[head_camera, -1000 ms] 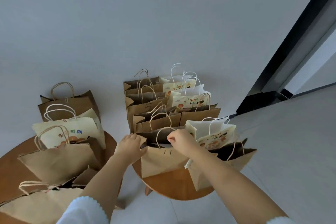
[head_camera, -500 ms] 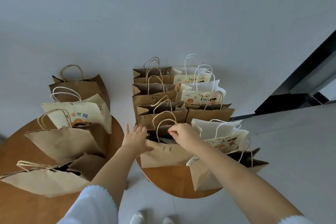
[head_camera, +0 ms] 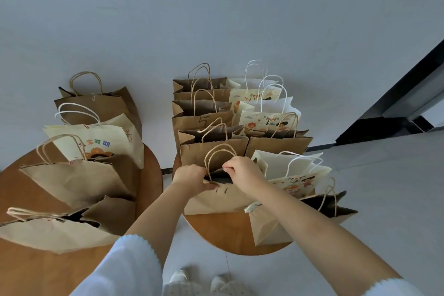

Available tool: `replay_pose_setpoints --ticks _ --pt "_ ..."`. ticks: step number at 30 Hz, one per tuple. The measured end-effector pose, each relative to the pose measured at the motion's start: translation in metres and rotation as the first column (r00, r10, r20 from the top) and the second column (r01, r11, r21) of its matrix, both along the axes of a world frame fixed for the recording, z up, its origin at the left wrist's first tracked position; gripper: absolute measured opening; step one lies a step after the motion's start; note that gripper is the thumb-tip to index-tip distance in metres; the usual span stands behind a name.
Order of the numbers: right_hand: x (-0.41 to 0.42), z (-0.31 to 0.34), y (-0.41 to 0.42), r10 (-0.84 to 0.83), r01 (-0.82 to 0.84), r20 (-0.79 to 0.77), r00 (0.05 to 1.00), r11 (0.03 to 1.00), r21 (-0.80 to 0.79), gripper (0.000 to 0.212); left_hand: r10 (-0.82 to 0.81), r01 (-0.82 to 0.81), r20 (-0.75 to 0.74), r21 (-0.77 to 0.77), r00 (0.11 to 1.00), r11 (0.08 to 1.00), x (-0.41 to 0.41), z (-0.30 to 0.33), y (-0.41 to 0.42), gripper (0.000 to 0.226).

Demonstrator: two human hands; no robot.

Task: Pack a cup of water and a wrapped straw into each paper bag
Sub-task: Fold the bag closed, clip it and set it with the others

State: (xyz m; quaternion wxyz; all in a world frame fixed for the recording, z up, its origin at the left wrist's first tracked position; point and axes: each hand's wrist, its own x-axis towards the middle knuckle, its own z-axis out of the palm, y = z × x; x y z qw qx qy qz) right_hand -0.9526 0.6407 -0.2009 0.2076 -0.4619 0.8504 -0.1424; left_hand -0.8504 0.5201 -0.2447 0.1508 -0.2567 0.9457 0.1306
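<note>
Two hands at the mouth of the brown bag marked 11 [head_camera: 223, 199], front of the round surface [head_camera: 230, 235]: left hand [head_camera: 192, 179] gripping its near rim, right hand [head_camera: 242, 170] pinching the far rim. No cup or straw visible. Risk: tearing paper or toppling the white printed bag [head_camera: 295, 175] just right of it.

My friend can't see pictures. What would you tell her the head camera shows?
Two hands, left and right, hold open the top of a brown paper bag marked "11" on a small round table crowded with paper bags. More bags stand on a second table to the left.
</note>
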Motion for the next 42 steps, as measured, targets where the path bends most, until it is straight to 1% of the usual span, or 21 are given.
replay_pose_setpoints --ticks 2,4,7,9,12,16,20,27,31,38,42 --pt "0.0 -0.002 -0.002 0.006 -0.005 -0.005 1.0 1.0 0.021 0.03 -0.006 0.006 -0.01 -0.023 1.0 1.0 -0.004 0.002 0.003 0.039" --pt "0.0 -0.004 -0.003 0.012 -0.011 -0.011 1.0 1.0 0.021 0.03 0.026 -0.026 -0.044 -0.015 0.999 1.0 -0.009 0.003 0.005 0.034" --pt "-0.001 -0.004 -0.002 -0.008 0.008 -0.002 1.0 1.0 -0.015 0.028 0.078 -0.075 -0.077 0.042 0.994 0.996 -0.011 -0.001 0.006 0.031" --pt "-0.001 -0.003 -0.001 -0.041 0.043 0.042 0.998 0.998 -0.055 0.027 0.099 -0.093 -0.078 0.076 0.992 0.993 -0.009 -0.004 0.004 0.032" --pt "0.001 -0.003 -0.001 -0.069 0.075 0.076 0.995 0.994 -0.075 0.028 0.081 -0.074 -0.064 0.112 0.995 0.991 -0.006 -0.005 0.001 0.035" --pt "0.004 -0.006 -0.003 -0.059 0.059 0.11 0.992 0.998 0.002 0.03 0.039 -0.031 -0.069 0.103 0.997 0.994 -0.008 -0.003 0.001 0.041" --pt "0.003 -0.006 -0.004 -0.07 0.062 0.132 0.989 0.996 0.061 0.029 0.046 -0.04 -0.07 0.082 0.996 0.996 -0.009 -0.002 0.001 0.04" --pt "-0.002 -0.003 -0.014 -0.117 0.091 0.19 0.975 0.986 0.14 0.026 0.052 -0.047 -0.06 0.087 0.997 0.995 -0.01 -0.005 0.0 0.04" --pt "-0.004 -0.002 -0.017 -0.149 0.119 0.218 0.964 0.982 0.144 0.025 0.047 -0.042 -0.056 0.087 0.997 0.995 -0.01 -0.005 0.0 0.038" --pt "-0.007 0.003 -0.016 -0.164 0.133 0.24 0.957 0.981 0.142 0.026 -0.007 0.011 -0.043 0.093 0.999 0.996 -0.01 -0.004 -0.002 0.041" --pt "-0.01 0.004 -0.02 -0.173 0.129 0.241 0.955 0.973 0.189 0.026 0.001 0.001 -0.027 0.076 1.0 0.997 -0.011 -0.004 -0.001 0.039"
